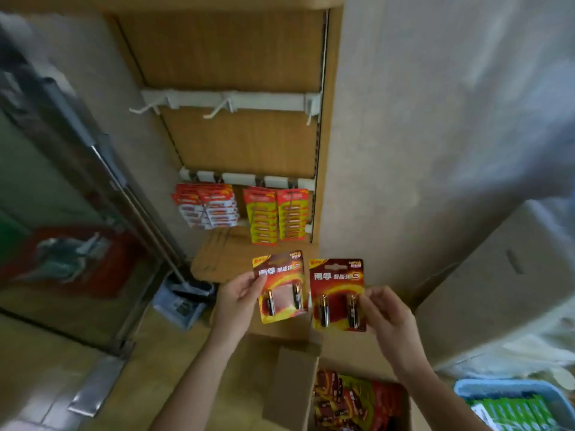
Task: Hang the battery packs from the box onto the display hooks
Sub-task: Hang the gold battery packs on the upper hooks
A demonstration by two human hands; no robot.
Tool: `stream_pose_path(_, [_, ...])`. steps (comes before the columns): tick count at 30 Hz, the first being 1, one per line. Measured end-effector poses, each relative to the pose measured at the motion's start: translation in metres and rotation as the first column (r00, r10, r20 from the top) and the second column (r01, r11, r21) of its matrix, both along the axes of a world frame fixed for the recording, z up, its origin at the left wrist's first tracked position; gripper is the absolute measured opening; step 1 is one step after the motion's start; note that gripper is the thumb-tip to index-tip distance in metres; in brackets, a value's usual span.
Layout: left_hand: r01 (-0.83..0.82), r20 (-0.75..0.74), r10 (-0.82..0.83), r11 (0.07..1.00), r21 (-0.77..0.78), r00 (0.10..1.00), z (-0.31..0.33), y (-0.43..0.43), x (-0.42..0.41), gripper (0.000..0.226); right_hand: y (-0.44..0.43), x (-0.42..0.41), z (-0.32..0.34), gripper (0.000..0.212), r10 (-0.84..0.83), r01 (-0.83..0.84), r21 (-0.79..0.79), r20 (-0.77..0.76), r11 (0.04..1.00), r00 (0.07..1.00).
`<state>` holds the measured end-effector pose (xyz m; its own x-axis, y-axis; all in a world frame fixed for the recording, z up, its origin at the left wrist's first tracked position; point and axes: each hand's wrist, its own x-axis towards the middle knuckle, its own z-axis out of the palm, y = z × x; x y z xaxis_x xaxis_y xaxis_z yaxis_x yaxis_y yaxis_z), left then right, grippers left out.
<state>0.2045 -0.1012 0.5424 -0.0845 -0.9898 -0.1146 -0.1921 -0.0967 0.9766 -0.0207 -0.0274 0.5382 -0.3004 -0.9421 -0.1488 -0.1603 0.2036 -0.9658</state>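
My left hand (238, 301) grips a red battery pack (281, 286) by its left edge, tilted slightly. My right hand (384, 309) pinches a second red battery pack (337, 293) by its right edge, held upright beside the first. Both packs hang in the air below the wooden display panel (236, 141). An upper white rail carries three bare hooks (219, 108). The lower rail's hooks hold red-white packs (207, 206) at left and yellow-red packs (275, 214) at right. The open cardboard box (295, 384) below holds several more packs (354, 402).
A large closed cardboard carton (497, 290) stands at the right. A blue basket (510, 390) with green packs sits at the bottom right. A glass-fronted metal cabinet (77, 197) runs along the left, with a grey dustpan-like bin (183, 301) at its foot.
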Motion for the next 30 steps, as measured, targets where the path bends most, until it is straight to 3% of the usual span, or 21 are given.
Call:
stream_pose_path(4, [-0.040, 0.016, 0.041, 0.996, -0.074, 0.999, 0.058, -0.024, 0.042, 0.010, -0.033, 0.045, 0.056, 0.010, 0.041, -0.040, -0.045, 0.024, 0.998, 0.999])
stream_pose_path(11, [-0.058, 0.014, 0.061, 0.990, -0.127, 0.998, 0.099, -0.079, 0.127, 0.018, -0.095, 0.137, 0.101, 0.010, 0.014, -0.014, -0.084, 0.005, 0.996, 1.000])
stream_pose_path(18, [0.054, 0.047, -0.050, 0.994, -0.093, 0.998, 0.124, -0.166, 0.204, 0.016, -0.158, 0.216, 0.117, 0.008, -0.104, 0.113, -0.115, 0.084, 0.987, 0.991])
stream_pose_path(24, [0.078, 0.027, -0.076, 0.994, -0.074, 0.997, 0.135, -0.215, 0.233, 0.013, -0.196, 0.243, 0.128, 0.014, -0.229, 0.245, -0.117, 0.132, 0.962, 0.964])
stream_pose_path(30, [0.073, 0.035, -0.070, 0.993, -0.089, 0.997, 0.140, -0.243, 0.234, 0.026, -0.213, 0.244, 0.133, 0.016, -0.312, 0.321, -0.114, 0.090, 0.940, 0.946])
